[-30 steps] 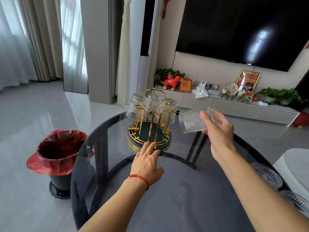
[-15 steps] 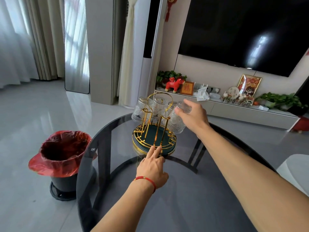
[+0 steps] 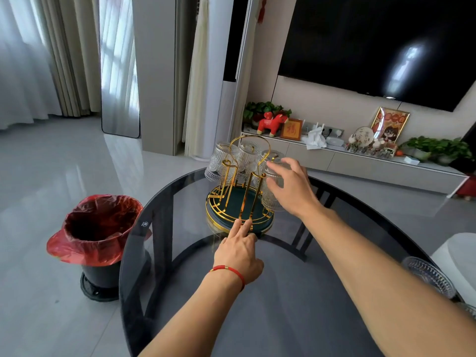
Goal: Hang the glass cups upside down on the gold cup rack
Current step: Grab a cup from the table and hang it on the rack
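Observation:
The gold cup rack (image 3: 240, 199), with a dark green round base, stands at the far side of the dark glass table (image 3: 283, 313). Three ribbed glass cups hang upside down on its far arms, the left one (image 3: 218, 161), the middle one (image 3: 248, 156) and one (image 3: 273, 155) behind my fingers. My right hand (image 3: 289, 186) wraps around a further upside-down glass cup (image 3: 271, 202) at the rack's right side, over a gold arm. My left hand (image 3: 240, 249) holds nothing; two extended fingertips rest on the near rim of the base.
Two more glass cups, one (image 3: 428, 275) and another (image 3: 472, 309), lie at the table's right edge. A black bin with a red bag (image 3: 99, 228) stands on the floor to the left of the table. A TV cabinet with ornaments (image 3: 360, 161) runs along the far wall.
My right hand carried the glass cup in from the right, turned it mouth down and lowered it at the rack's right side. My left hand stayed at the base.

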`<state>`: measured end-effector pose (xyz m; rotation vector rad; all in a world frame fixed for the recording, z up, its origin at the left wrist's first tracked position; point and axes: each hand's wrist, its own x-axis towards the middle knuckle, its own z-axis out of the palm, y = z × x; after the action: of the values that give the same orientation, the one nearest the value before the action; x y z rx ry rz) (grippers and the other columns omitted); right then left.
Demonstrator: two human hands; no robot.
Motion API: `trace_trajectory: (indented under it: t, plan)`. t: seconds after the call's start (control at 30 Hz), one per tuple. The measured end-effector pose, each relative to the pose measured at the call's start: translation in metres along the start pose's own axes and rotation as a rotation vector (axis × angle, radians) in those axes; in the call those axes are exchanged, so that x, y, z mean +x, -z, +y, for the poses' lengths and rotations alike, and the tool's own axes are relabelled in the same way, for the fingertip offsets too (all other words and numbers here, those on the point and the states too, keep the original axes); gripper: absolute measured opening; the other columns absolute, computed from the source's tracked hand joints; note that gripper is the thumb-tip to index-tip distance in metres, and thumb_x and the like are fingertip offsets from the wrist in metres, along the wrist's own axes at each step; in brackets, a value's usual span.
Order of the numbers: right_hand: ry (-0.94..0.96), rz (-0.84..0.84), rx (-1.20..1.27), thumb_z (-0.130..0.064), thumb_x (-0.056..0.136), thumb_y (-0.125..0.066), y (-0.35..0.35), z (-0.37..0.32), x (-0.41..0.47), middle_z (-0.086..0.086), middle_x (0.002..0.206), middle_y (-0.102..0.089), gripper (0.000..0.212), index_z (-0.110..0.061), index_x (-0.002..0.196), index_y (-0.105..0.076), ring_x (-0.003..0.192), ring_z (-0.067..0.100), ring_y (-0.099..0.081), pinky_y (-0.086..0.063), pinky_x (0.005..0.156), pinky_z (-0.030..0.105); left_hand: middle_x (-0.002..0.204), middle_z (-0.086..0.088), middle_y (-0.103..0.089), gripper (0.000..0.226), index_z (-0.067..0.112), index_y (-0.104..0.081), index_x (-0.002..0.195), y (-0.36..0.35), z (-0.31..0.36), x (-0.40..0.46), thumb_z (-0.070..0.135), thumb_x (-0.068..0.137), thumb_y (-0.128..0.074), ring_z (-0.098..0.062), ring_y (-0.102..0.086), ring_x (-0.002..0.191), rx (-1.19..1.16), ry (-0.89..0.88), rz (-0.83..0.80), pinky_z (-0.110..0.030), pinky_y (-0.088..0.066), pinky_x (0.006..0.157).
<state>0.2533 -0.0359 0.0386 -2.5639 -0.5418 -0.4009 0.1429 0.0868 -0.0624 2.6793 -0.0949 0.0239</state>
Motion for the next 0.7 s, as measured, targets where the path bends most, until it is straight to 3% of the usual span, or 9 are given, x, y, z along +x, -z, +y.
trace_trajectory:
  t: [0.13,0.23,0.37,0.43,0.57,0.7]
  plan:
    - [0.029,0.013,-0.145,-0.036,0.106,-0.048,-0.004,0.000,-0.004,0.008,0.163,-0.036,0.051,-0.027,0.156,-0.042,0.146,0.033,-0.033,-0.040,0.111,0.050,0.172,0.000,-0.006,0.057,0.015,-0.052,0.144,0.000,0.000,0.000,0.030,0.090,-0.064,-0.023,0.007,0.158,0.000,-0.005,-0.008,-0.051,-0.029,0.123]
    - [0.051,-0.024,-0.181,-0.033,0.103,-0.053,-0.004,-0.001,-0.005,0.010,0.163,-0.034,0.055,-0.019,0.153,-0.034,0.144,0.035,-0.038,-0.043,0.109,0.049,0.172,-0.002,-0.005,0.055,0.013,-0.050,0.141,0.000,0.000,-0.001,0.029,0.091,-0.065,-0.026,0.010,0.157,0.000,0.003,-0.025,-0.053,-0.023,0.125]
    - [0.013,-0.124,-0.091,-0.028,0.103,-0.053,0.003,0.008,-0.017,0.008,0.174,0.010,0.069,-0.028,0.160,-0.014,0.158,0.035,-0.013,-0.031,0.118,0.055,0.172,-0.005,-0.007,0.054,0.012,-0.049,0.139,-0.002,0.007,-0.001,0.026,0.089,-0.065,-0.028,0.008,0.157,-0.020,0.027,0.003,-0.055,-0.026,0.123]
    - [0.000,-0.149,-0.072,-0.028,0.103,-0.054,0.009,0.012,-0.034,0.009,0.173,0.018,0.079,-0.032,0.162,-0.001,0.159,0.036,-0.009,-0.028,0.120,0.055,0.171,-0.006,-0.011,0.057,0.011,-0.047,0.140,-0.003,0.015,-0.004,0.025,0.088,-0.065,-0.029,0.003,0.157,-0.019,0.040,0.026,-0.055,-0.030,0.120]
    - [0.042,-0.088,-0.078,-0.028,0.101,-0.056,0.026,0.022,-0.084,0.010,0.173,-0.003,0.080,-0.028,0.162,-0.005,0.158,0.030,-0.014,-0.028,0.123,0.048,0.163,-0.004,-0.030,0.056,0.015,-0.048,0.137,-0.009,0.037,-0.009,0.021,0.084,-0.064,-0.027,-0.018,0.152,-0.060,-0.011,0.109,-0.052,-0.037,0.116]
    - [0.011,0.022,-0.154,-0.023,0.095,-0.061,0.048,0.040,-0.151,0.010,0.157,-0.040,0.062,-0.015,0.152,-0.039,0.146,0.028,-0.035,-0.037,0.118,0.045,0.168,-0.001,-0.024,0.059,0.022,-0.047,0.143,-0.020,0.065,-0.015,0.021,0.086,-0.064,-0.022,-0.013,0.157,-0.182,-0.096,0.100,-0.036,-0.025,0.122]
